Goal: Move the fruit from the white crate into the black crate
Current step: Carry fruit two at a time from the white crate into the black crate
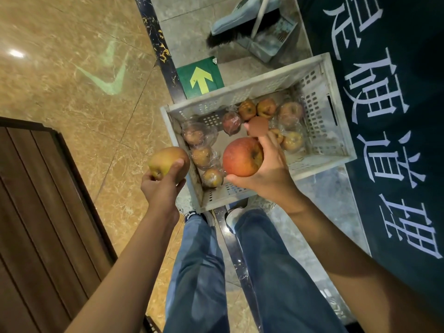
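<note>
While the white crate (252,88) on the floor holds loose and plastic-wrapped apples (201,156), the left hand (161,188) grips a yellow-green apple (165,162) just outside its left rim and the right hand (270,174) grips a red apple (241,157) over its near end.

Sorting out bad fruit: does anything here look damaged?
The red apple in the right hand has a dark brown patch by its stem, like a bruise. Several apples in the white crate look blotchy too.
</note>
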